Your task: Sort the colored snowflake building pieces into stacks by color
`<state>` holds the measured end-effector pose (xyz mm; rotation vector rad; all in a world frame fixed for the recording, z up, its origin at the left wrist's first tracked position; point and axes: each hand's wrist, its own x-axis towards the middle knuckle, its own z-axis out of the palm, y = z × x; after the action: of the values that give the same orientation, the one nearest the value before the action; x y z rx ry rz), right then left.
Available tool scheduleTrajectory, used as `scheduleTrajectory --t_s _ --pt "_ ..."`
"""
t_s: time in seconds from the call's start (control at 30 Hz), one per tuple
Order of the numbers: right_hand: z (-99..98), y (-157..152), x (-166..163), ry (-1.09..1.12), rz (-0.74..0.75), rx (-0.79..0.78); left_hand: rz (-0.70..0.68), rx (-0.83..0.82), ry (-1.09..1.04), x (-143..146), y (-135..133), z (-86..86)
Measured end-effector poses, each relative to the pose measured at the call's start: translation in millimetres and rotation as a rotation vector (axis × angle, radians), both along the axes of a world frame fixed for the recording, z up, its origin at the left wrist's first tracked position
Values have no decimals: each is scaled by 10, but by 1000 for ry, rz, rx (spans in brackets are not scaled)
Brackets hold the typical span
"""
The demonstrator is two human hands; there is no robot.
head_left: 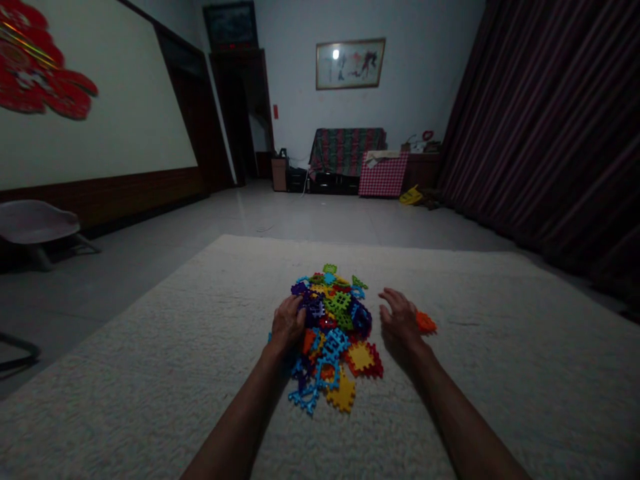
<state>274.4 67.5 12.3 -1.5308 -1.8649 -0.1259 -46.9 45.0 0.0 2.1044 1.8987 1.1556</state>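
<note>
A heap of flat, toothed plastic building tiles in blue, yellow, red, green, purple and orange lies on a cream rug. My left hand rests on the heap's left side, fingers curled onto the pieces. My right hand hovers at the heap's right edge with fingers spread and nothing in it. A single orange tile lies on the rug just right of that hand.
Grey tiled floor surrounds the rug. A pale chair stands at the left wall. At the far wall are a covered sofa and a red checked board. Dark curtains line the right side.
</note>
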Motion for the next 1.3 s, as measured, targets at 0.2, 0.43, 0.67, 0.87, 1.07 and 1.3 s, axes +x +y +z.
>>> scheduleTrajectory --t_s 0.2,0.43,0.67,0.87,1.07,1.3 --pt "137 66 -891 -63 349 -60 -140 -43 136 402 70 61" --pt "91 112 -972 -95 242 -182 -168 -90 159 427 63 -23" --pt "90 82 -893 29 342 -167 -136 -36 127 418 38 11" --pt "156 1 -958 132 487 -176 -172 -28 117 445 29 109" --pt "221 74 -873 304 450 -249 -333 -139 219 495 -36 184" --pt "67 192 -752 207 370 -235 -359 -101 232 477 -63 249"
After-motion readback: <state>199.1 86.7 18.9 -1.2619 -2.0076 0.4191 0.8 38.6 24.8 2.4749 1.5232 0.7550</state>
